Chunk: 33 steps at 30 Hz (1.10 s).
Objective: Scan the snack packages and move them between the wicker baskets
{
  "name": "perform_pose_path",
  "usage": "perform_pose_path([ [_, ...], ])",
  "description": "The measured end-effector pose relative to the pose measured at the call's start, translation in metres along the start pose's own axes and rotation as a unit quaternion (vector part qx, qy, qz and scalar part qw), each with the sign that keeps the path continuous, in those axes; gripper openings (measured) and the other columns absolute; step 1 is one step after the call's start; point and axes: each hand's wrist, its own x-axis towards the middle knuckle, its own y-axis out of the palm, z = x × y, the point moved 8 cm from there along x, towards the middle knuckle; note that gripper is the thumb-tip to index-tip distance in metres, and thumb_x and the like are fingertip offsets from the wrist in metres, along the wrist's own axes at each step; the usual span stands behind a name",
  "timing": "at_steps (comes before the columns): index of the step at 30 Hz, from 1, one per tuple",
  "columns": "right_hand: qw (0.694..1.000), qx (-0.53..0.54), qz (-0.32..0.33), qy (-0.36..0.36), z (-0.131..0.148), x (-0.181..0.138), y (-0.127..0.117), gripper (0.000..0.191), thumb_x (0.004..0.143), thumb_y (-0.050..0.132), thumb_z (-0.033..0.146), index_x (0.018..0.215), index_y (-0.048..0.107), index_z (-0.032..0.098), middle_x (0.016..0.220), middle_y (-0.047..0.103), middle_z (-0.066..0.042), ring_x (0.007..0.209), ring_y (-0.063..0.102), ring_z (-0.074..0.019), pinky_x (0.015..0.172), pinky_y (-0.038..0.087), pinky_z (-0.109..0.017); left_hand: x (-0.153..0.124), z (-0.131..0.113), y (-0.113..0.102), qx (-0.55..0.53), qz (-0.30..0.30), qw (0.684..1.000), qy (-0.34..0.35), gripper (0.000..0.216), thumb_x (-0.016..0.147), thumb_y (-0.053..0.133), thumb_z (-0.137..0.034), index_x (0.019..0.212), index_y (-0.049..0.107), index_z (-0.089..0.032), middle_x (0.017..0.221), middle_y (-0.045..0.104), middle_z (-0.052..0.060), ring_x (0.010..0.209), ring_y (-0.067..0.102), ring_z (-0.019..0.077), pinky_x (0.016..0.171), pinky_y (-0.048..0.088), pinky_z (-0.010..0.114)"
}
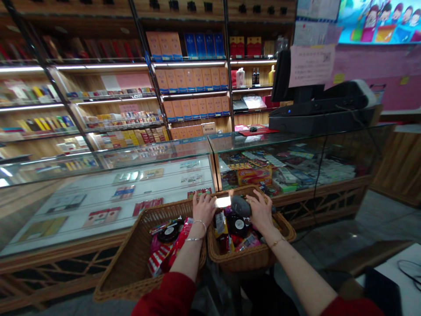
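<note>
My right hand is closed around a dark grey barcode scanner, its rounded head turned to the left over the right wicker basket. My left hand reaches over the place where the two baskets meet. Its fingers are bent at the edge of a small item with a brightly lit white face; the fingertips are partly hidden. Wrapped snacks and a round black container fill the right basket. In the left wicker basket lie a second round black container and red-and-white striped packets.
A glass display counter runs across in front, with flat packs inside. On it stands a monitor with a hanging cable. Shelves of boxes line the wall. At lower right is a white surface.
</note>
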Motion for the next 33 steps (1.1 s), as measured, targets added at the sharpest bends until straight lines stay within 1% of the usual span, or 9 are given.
perform_pose_path([
  [6, 1.0, -0.012, 0.01, 0.001, 0.0, 0.0001, 0.001, 0.032, 0.074, 0.055, 0.007, 0.098, 0.07, 0.023, 0.123, 0.07, -0.003, 0.136, 0.04, -0.0266, 0.108, 0.019, -0.049, 0.0007, -0.0009, -0.0019, -0.004, 0.0, 1.0, -0.002, 0.033, 0.08, 0.066, -0.027, 0.112, 0.068, -0.027, 0.103, 0.07, 0.009, 0.114, 0.056, 0.0304, 0.114, 0.026, 0.061],
  [11, 1.0, -0.02, -0.001, -0.007, -0.0005, -0.0008, 0.0009, 0.034, 0.072, 0.057, 0.007, 0.099, 0.069, 0.023, 0.122, 0.07, -0.005, 0.135, 0.041, -0.027, 0.108, 0.019, -0.049, 0.001, -0.0016, -0.0029, -0.005, -0.009, 1.0, -0.001, 0.032, 0.079, 0.065, -0.026, 0.111, 0.068, -0.029, 0.101, 0.07, 0.008, 0.113, 0.057, 0.03, 0.113, 0.027, 0.061],
  [16, 1.0, -0.02, -0.007, -0.006, -0.003, -0.001, 0.0033, 0.033, 0.075, 0.054, 0.008, 0.1, 0.069, 0.023, 0.12, 0.071, -0.005, 0.135, 0.04, -0.027, 0.109, 0.018, -0.05, 0.0007, -0.0024, -0.0042, 0.005, -0.012, 1.0, 0.003, 0.032, 0.079, 0.064, -0.023, 0.11, 0.068, -0.03, 0.101, 0.07, 0.007, 0.113, 0.057, 0.0298, 0.113, 0.028, 0.06],
  [23, 1.0, -0.016, -0.001, -0.002, -0.0012, -0.0009, 0.0008, 0.033, 0.076, 0.053, 0.007, 0.1, 0.069, 0.022, 0.121, 0.07, -0.004, 0.135, 0.04, -0.0271, 0.109, 0.018, -0.05, 0.0007, -0.0021, -0.0039, -0.005, 0.007, 1.0, -0.002, 0.035, 0.078, 0.066, -0.023, 0.112, 0.068, -0.027, 0.104, 0.07, 0.009, 0.115, 0.057, 0.0308, 0.115, 0.025, 0.061],
  [28, 1.0, -0.021, -0.001, 0.001, -0.0023, -0.0012, 0.0008, 0.034, 0.076, 0.053, 0.006, 0.1, 0.069, 0.023, 0.122, 0.07, -0.003, 0.135, 0.04, -0.0264, 0.109, 0.018, -0.049, 0.0007, -0.003, -0.0055, 0.006, -0.004, 1.0, 0.002, 0.033, 0.079, 0.064, -0.022, 0.111, 0.067, -0.029, 0.102, 0.07, 0.007, 0.113, 0.058, 0.0296, 0.113, 0.028, 0.06],
  [33, 1.0, -0.024, -0.016, -0.004, -0.0038, -0.0021, 0.0028, 0.029, 0.079, 0.054, 0.008, 0.098, 0.07, 0.023, 0.123, 0.07, -0.002, 0.134, 0.041, -0.026, 0.109, 0.018, -0.048, 0.0005, -0.0031, -0.0069, 0.006, -0.005, 1.0, 0.0, 0.033, 0.078, 0.065, -0.022, 0.111, 0.068, -0.028, 0.102, 0.071, 0.007, 0.113, 0.058, 0.0297, 0.113, 0.028, 0.06],
])
